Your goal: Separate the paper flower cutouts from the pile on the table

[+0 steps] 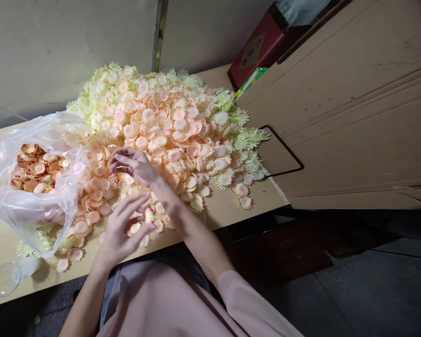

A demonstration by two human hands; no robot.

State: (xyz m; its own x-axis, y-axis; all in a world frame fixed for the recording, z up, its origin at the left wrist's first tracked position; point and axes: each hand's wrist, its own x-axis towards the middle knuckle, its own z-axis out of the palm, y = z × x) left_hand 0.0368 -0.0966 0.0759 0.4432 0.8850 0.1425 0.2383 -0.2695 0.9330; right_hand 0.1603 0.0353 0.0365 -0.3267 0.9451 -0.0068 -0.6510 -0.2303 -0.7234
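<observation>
A big heap of pale artificial flower petal discs [182, 126], pink in the middle and greenish at the edges, covers the table. My right hand [136, 167] hovers over the left part of the heap, its fingers loosely bent and apart, with nothing visible in them. Nearer to my body, my left hand [122, 231] pinches a small stack of petal discs [149, 214] between thumb and fingers. Left of both hands stands an open clear plastic bag [49, 206] with red-edged petal stacks [38, 168] inside.
A clear cup [10, 278] lies on its side at the table's [66, 283] front left corner. To the right rises a large cardboard panel [344, 121], with a black wire frame [291, 152] beside it. Behind is a red box [256, 51].
</observation>
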